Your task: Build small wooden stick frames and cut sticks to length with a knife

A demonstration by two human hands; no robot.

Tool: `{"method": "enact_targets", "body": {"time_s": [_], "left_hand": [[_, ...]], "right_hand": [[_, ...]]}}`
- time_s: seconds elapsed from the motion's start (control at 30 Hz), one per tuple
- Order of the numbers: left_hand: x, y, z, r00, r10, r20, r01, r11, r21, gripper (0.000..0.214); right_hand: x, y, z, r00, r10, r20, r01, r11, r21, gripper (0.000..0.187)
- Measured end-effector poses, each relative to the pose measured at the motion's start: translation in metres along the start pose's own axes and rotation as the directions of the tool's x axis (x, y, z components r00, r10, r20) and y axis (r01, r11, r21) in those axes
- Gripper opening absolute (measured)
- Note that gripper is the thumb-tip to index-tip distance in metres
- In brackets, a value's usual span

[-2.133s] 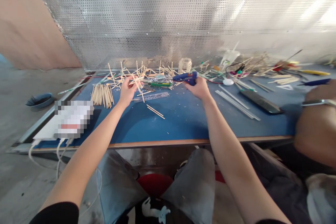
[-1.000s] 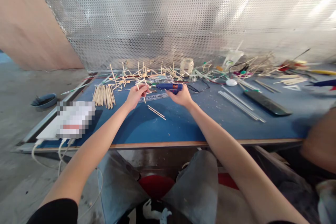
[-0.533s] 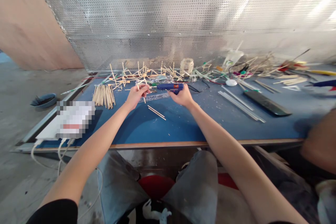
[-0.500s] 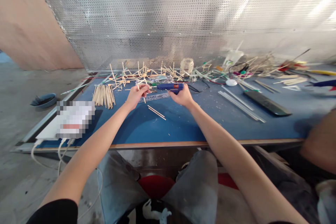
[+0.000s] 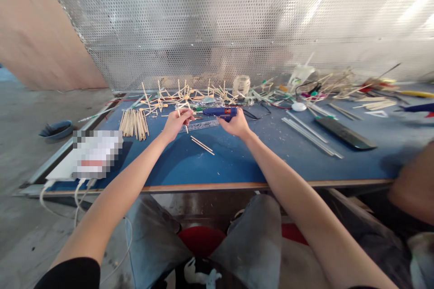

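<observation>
My left hand (image 5: pixel 176 123) pinches a small piece made of thin wooden sticks (image 5: pixel 183 116) above the blue table top (image 5: pixel 237 158). My right hand (image 5: pixel 236 125) grips a blue glue gun (image 5: pixel 219 112), its nozzle pointing left toward the sticks. The two hands are close together at the middle of the table. Two loose sticks (image 5: pixel 202 144) lie on the table just in front of them, and a clear ruler (image 5: pixel 200 125) lies under the hands.
A bundle of sticks (image 5: pixel 133 123) lies at the left, glued stick frames (image 5: pixel 176 95) along the back. A white blurred box (image 5: pixel 91 153) with cables sits at the front left. Long rods (image 5: pixel 310 135), a dark flat tool (image 5: pixel 344 132) and another person's arm (image 5: pixel 412 187) are at the right.
My right hand carried the glue gun from the back of the table toward my left hand. Over the last second both hands have held almost still.
</observation>
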State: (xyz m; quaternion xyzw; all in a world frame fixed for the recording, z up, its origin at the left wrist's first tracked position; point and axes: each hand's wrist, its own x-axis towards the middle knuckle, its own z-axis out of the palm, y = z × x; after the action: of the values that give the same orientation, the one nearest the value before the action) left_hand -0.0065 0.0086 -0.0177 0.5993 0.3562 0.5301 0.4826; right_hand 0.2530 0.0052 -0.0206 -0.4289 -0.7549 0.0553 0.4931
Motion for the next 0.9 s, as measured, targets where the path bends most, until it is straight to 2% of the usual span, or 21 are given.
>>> {"method": "enact_targets", "body": {"time_s": [0.9], "left_hand": [[0.0,0.0015,-0.0002,1.0,0.013,0.011,-0.013,1.0,0.01,0.025]], "right_hand": [[0.0001,-0.0028,-0.0019,1.0,0.0,0.004,0.0,1.0,-0.027,0.013]]}}
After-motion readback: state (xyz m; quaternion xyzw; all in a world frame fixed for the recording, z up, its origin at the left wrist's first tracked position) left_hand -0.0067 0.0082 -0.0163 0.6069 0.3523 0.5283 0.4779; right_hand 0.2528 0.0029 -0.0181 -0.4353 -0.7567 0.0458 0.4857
